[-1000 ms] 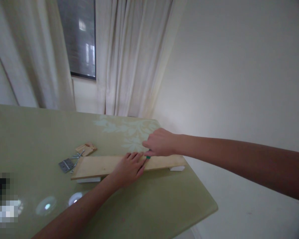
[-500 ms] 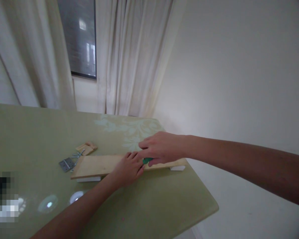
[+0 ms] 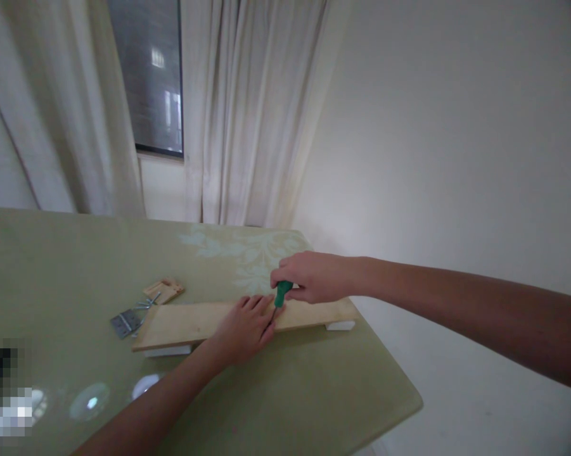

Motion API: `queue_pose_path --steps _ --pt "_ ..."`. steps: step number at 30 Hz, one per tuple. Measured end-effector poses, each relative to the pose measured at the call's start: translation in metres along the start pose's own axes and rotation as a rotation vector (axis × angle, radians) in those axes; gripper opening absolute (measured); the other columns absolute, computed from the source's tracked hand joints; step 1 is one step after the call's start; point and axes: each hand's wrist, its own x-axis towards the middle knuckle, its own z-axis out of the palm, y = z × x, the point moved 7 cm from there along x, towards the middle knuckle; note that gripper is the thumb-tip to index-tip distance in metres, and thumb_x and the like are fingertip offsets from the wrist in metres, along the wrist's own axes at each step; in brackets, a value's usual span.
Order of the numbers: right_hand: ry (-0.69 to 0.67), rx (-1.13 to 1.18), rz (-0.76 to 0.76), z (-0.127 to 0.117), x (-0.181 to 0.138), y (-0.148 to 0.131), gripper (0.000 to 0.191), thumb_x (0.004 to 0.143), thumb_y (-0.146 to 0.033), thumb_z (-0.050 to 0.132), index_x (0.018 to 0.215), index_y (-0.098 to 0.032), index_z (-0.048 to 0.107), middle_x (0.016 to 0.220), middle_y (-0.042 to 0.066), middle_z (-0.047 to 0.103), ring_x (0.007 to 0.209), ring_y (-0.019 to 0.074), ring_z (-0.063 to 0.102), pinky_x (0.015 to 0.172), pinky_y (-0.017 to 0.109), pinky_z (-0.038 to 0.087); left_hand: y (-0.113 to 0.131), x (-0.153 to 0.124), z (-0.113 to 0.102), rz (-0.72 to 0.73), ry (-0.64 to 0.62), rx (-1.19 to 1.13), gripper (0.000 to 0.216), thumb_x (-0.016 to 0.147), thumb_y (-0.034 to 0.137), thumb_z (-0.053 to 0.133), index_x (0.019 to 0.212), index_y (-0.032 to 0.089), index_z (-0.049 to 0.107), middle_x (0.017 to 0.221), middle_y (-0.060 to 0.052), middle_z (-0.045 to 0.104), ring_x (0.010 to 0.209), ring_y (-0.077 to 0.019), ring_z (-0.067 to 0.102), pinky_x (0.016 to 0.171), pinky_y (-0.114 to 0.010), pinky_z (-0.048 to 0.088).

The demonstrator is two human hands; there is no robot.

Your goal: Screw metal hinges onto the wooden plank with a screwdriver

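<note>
A long, pale wooden board (image 3: 183, 322) lies across the table, raised on a white block (image 3: 168, 350) at its left and another white block (image 3: 341, 325) at its right. My left hand (image 3: 247, 326) is pressed over the middle of the board, holding it, its fingers reaching toward the far edge and its thumb at the near side. In my right hand (image 3: 308, 277) is a green-handled screwdriver (image 3: 282, 293), fingers wrapped round the top of the handle. Its thin shaft slants down beside my left thumb and forefinger; the tip's contact point is hidden by my fingers.
Left of the board lie a grey metal hinge (image 3: 125, 323), several loose screws (image 3: 148, 302) and small wooden pieces (image 3: 164, 290). The green table (image 3: 314, 392) ends near the wall on the right. Curtains (image 3: 256, 114) hang behind it.
My right hand has risen slightly and the screwdriver stands more upright, showing more of its handle and shaft. My left hand stays on the board. The view has shifted a little.
</note>
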Motion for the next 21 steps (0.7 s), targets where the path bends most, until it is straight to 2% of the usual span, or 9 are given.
queue_pose_path --steps 2,4,6,10,13,16,18,20,21 --pt "-0.006 0.080 0.089 0.004 0.001 0.009 0.027 0.097 -0.043 0.066 0.111 -0.020 0.072 0.096 0.007 0.076 0.088 0.0210 0.067 0.069 0.028 0.039 -0.001 0.000 0.002 -0.004 -0.003 -0.009 0.044 0.109 0.039 0.039 0.147 0.024 0.054 0.134 -0.012 0.064 0.121 -0.0300 0.057 0.099 -0.045 0.043" --pt "-0.009 0.082 0.190 0.007 0.001 0.014 0.041 0.103 -0.053 0.052 0.100 -0.019 0.074 0.091 0.008 0.077 0.082 0.0217 0.068 0.066 0.029 0.038 -0.001 0.000 0.003 -0.005 -0.008 -0.009 0.042 0.108 0.039 0.041 0.143 0.024 0.058 0.134 -0.012 0.064 0.122 -0.0305 0.057 0.099 -0.046 0.042" --pt "0.002 0.029 0.225 0.007 0.000 0.014 0.049 0.108 -0.050 0.039 0.095 -0.019 0.074 0.088 0.009 0.076 0.080 0.0226 0.068 0.066 0.030 0.038 -0.001 0.000 0.003 -0.006 -0.010 -0.002 0.040 0.108 0.039 0.041 0.141 0.025 0.059 0.136 -0.012 0.063 0.120 -0.0301 0.057 0.099 -0.046 0.043" --pt "0.007 0.082 0.044 0.006 -0.003 0.002 0.028 0.105 -0.030 0.050 0.128 -0.022 0.065 0.112 0.010 0.073 0.095 0.0228 0.068 0.076 0.031 0.044 0.000 0.000 -0.001 0.004 0.010 0.011 0.044 0.110 0.040 0.036 0.148 0.026 0.053 0.135 -0.012 0.063 0.118 -0.0284 0.058 0.097 -0.044 0.043" --pt "0.029 0.186 -0.012 0.006 -0.005 0.002 0.036 0.101 -0.020 0.057 0.137 -0.020 0.058 0.124 0.013 0.068 0.106 0.0220 0.066 0.087 0.032 0.047 0.001 0.000 -0.001 0.014 -0.002 0.024 0.045 0.110 0.039 0.036 0.152 0.026 0.050 0.132 -0.012 0.064 0.116 -0.0285 0.059 0.096 -0.044 0.043" --pt "0.062 0.196 0.117 0.008 -0.005 0.012 0.034 0.106 -0.043 0.051 0.130 -0.021 0.061 0.109 0.011 0.073 0.100 0.0245 0.068 0.082 0.033 0.048 0.001 0.000 0.001 0.010 -0.008 0.028 0.045 0.110 0.039 0.038 0.151 0.025 0.050 0.136 -0.013 0.063 0.121 -0.0298 0.057 0.098 -0.045 0.043" --pt "0.037 0.123 0.242 0.012 -0.007 0.021 0.045 0.108 -0.054 0.040 0.117 -0.021 0.068 0.099 0.012 0.075 0.092 0.0271 0.069 0.075 0.034 0.047 0.000 0.000 0.002 0.001 0.000 0.018 0.044 0.110 0.039 0.038 0.149 0.025 0.053 0.142 -0.012 0.060 0.125 -0.0297 0.056 0.101 -0.045 0.043" --pt "0.006 0.063 0.296 0.014 -0.010 0.026 0.047 0.109 -0.049 0.035 0.108 -0.020 0.071 0.097 0.014 0.076 0.090 0.0288 0.070 0.072 0.035 0.046 0.000 -0.001 0.004 -0.005 0.004 0.005 0.042 0.110 0.038 0.039 0.146 0.026 0.055 0.148 -0.012 0.057 0.127 -0.0292 0.055 0.103 -0.046 0.042" --pt "-0.006 0.061 0.274 0.015 -0.010 0.027 0.043 0.109 -0.045 0.037 0.111 -0.020 0.071 0.101 0.014 0.077 0.092 0.0286 0.070 0.074 0.036 0.047 0.000 -0.001 0.004 -0.007 0.004 0.001 0.042 0.109 0.038 0.040 0.146 0.026 0.055 0.149 -0.012 0.057 0.128 -0.0292 0.055 0.104 -0.046 0.042"
